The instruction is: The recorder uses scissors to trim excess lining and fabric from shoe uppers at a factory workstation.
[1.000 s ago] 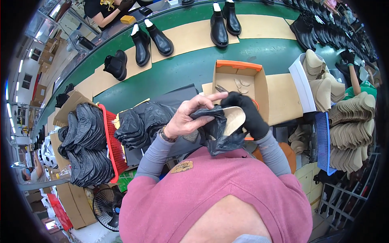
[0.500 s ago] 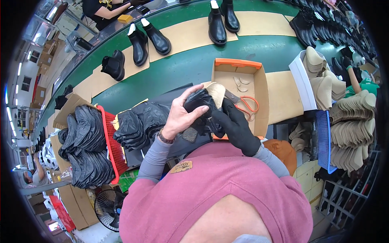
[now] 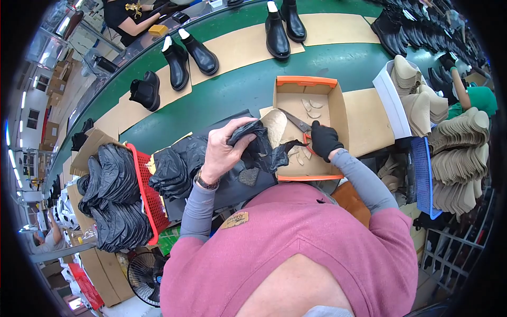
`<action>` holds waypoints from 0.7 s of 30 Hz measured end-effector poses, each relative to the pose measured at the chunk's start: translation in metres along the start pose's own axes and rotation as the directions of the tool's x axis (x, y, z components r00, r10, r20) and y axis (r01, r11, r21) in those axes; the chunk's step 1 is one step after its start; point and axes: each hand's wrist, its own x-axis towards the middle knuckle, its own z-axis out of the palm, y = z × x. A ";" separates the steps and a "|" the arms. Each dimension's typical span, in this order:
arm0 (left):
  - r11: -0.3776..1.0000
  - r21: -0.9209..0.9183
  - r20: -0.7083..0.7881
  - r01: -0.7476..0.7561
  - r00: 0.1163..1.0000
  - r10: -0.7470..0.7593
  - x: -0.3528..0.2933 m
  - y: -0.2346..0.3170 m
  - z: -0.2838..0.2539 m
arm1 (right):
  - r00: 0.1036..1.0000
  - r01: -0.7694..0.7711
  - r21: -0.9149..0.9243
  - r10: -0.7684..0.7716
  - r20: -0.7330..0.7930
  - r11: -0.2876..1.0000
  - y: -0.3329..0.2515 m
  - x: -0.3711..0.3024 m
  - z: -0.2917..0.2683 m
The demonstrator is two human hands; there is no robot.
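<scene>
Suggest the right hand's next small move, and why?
Probably close around the handles of the scissors and lift them from the cardboard box: the gloved right hand is at their handle end, though its exact grip is hidden, and the left hand holds the black crinkled material beside the beige insole.

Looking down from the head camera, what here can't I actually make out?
All in the head view:
- Lower end of the beige insole: hidden by the black wrap and left hand.
- Whether the right hand's fingers pass through the handles of the scissors: its own glove covers them.
- The co-worker's head: cut off by the upper edge.
- Far-right boots: too small and crowded to count.
</scene>
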 end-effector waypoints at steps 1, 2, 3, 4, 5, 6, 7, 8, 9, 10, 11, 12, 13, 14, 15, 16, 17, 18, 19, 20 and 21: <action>1.000 0.002 -0.009 -0.003 1.000 0.003 0.000 0.001 0.000 | 1.000 0.010 0.006 -0.010 -0.021 1.000 0.003 0.002 0.000; 1.000 0.006 -0.015 -0.002 1.000 0.002 0.000 0.000 -0.001 | 0.999 0.019 0.013 -0.019 -0.041 1.000 0.006 0.003 -0.001; 1.000 0.012 -0.030 -0.020 0.999 0.020 0.000 -0.004 -0.001 | 0.996 0.033 0.039 -0.029 -0.087 0.999 0.009 0.002 -0.001; 0.999 0.023 -0.046 -0.030 0.998 0.031 -0.003 -0.005 -0.002 | 0.995 0.048 0.038 -0.044 -0.085 0.998 0.009 -0.001 -0.011; 0.999 0.030 -0.055 -0.022 0.998 0.023 -0.004 -0.004 -0.003 | 1.000 0.016 0.062 -0.014 -0.024 0.998 0.009 -0.005 -0.026; 1.000 0.029 -0.058 0.003 0.998 -0.002 -0.004 -0.003 -0.003 | 0.999 -0.027 0.083 0.024 0.037 0.996 0.011 -0.008 -0.033; 0.999 0.028 -0.061 0.028 0.998 -0.026 -0.003 -0.002 -0.004 | 0.997 -0.056 0.183 0.046 0.058 0.981 0.020 -0.007 -0.033; 0.999 0.029 -0.062 0.031 0.998 -0.029 -0.004 -0.001 -0.004 | 0.997 -0.053 0.184 0.042 0.060 0.982 0.027 -0.010 -0.037; 0.999 0.053 -0.074 0.007 0.997 -0.003 -0.004 -0.001 -0.004 | 0.994 -0.028 0.308 -0.006 0.108 0.951 0.032 -0.013 -0.050; 0.997 0.074 -0.081 -0.021 0.996 0.027 -0.003 -0.001 -0.004 | 0.987 -0.016 0.428 -0.053 0.150 0.904 0.038 -0.017 -0.061; 0.997 0.072 -0.084 -0.020 0.996 0.026 -0.002 -0.001 -0.004 | 0.994 0.013 0.637 -0.078 0.074 0.771 0.044 -0.027 -0.063; 0.997 0.075 -0.091 -0.022 0.995 0.029 -0.001 -0.002 -0.003 | 0.994 0.013 0.637 -0.079 0.074 0.771 0.043 -0.038 -0.070; 0.997 0.075 -0.096 -0.023 0.995 0.030 0.000 -0.003 -0.001 | 0.988 -0.060 0.881 -0.097 0.119 0.469 0.040 -0.053 -0.082; 0.997 0.072 -0.096 -0.021 0.995 0.027 0.000 -0.003 0.001 | 0.979 -0.142 0.985 -0.131 0.154 0.097 0.036 -0.067 -0.093; 0.999 0.049 -0.077 -0.015 0.997 0.019 0.002 -0.005 0.004 | 0.980 -0.145 0.985 -0.125 0.156 0.095 0.032 -0.078 -0.101; 1.000 0.028 -0.057 -0.009 0.998 0.011 0.005 -0.005 0.007 | 0.986 -0.071 0.987 -0.137 0.091 0.143 0.028 -0.088 -0.110; 1.000 0.026 -0.052 -0.010 0.999 0.011 0.006 -0.006 0.010 | 0.988 0.004 0.982 -0.152 0.025 0.190 0.026 -0.095 -0.114; 1.000 -0.004 -0.027 0.006 1.000 -0.006 0.009 -0.007 0.013 | 0.989 0.002 0.982 -0.143 0.025 0.186 0.028 -0.099 -0.114; 0.999 -0.034 -0.003 0.022 1.000 -0.022 0.011 -0.008 0.016 | 0.981 -0.099 0.972 -0.140 0.131 0.213 0.032 -0.104 -0.114; 0.999 -0.035 0.005 0.020 1.000 -0.020 0.014 -0.006 0.018 | 0.963 -0.198 0.951 -0.135 0.235 0.239 0.036 -0.108 -0.113; 0.999 -0.029 0.008 0.018 1.000 -0.018 0.017 -0.004 0.019 | 0.965 0.076 0.963 -0.260 -0.006 0.257 0.039 -0.109 -0.103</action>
